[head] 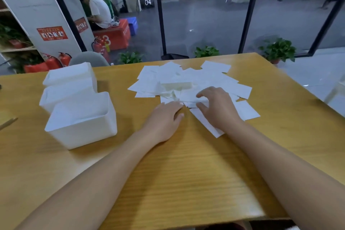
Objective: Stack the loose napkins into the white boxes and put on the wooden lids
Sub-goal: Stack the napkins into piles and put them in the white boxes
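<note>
Desk carries 3 white boxes in a row at left, all lidless; nearest looks empty, insides of the 2 behind are hard to read, white on white. Loose napkins lie scattered at centre, count impossible since they overlap, and a wood-coloured edge is cut off at the left border, unidentifiable. Left hand lies flat, fingers straight, tips at the pile's near edge; right hand curls fingers, pinching a napkin.
</note>
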A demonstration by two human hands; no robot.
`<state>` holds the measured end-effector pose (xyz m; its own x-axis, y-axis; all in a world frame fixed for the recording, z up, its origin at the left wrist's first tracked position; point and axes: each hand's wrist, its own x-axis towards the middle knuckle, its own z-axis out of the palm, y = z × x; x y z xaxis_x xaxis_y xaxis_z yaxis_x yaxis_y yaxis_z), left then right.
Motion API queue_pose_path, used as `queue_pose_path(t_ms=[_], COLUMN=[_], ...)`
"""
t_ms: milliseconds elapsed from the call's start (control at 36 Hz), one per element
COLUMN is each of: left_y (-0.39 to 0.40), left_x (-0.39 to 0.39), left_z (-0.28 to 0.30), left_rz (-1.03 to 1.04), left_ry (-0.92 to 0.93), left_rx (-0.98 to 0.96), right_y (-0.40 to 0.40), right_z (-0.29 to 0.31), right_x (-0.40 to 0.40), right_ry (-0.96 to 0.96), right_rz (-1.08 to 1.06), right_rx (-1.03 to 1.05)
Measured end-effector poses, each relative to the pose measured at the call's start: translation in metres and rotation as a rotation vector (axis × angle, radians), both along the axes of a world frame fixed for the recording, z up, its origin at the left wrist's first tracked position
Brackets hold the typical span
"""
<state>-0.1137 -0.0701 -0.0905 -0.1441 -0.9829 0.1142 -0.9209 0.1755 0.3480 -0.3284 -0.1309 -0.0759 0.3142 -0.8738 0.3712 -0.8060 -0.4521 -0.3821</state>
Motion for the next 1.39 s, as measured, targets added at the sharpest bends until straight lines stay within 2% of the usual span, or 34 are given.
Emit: queue_pose_path(t_ms=[167, 417, 667, 806, 917, 972, 1111, 1306, 1389], left_y=[0.005, -0.002, 0.002, 0.006, 0.011, 0.011, 0.009, 0.007, 0.007], left_x=[0.005, 0.011, 0.015, 0.015, 0.015, 0.015, 0.015, 0.02, 0.02], left_z=[0.002, -0.004, -0.003, -0.001, 0.002, 0.001, -0.003, -0.007, -0.006], left_rz=[0.007, -0.006, -0.021, -0.02, -0.038, -0.056, -0.089, -0.077, -0.082], left_ry=[0.069, 0.128, 0.139, 0.118, 0.094, 0.085, 0.114, 0.226, 0.245], left_rx=[0.017, -0.015, -0.059, -0.083, -0.111, -0.109, -0.114, -0.097, -0.093], right_y=[-0.027, -0.033, -0.035, -0.031, -0.027, -0.026, -0.028, -0.031, -0.032], right_z=[-0.005, -0.015, -0.018, -0.015, -0.011, -0.009, -0.012, -0.019, -0.019], right_x=[0.019, 0.022, 0.025, 0.018, 0.007, 0.004, 0.019, 0.033, 0.032], right_ry=[0.023, -0.012, -0.199, -0.238, -0.203, -0.201, -0.053, -0.026, -0.071], right_rz=[0.085, 0.075, -0.028, -0.043, 0.034, 0.081, 0.127, 0.146, 0.129], right_rx=[0.007, -0.09, 0.052, 0.141, 0.182, 0.122, -0.076, -0.075, -0.06])
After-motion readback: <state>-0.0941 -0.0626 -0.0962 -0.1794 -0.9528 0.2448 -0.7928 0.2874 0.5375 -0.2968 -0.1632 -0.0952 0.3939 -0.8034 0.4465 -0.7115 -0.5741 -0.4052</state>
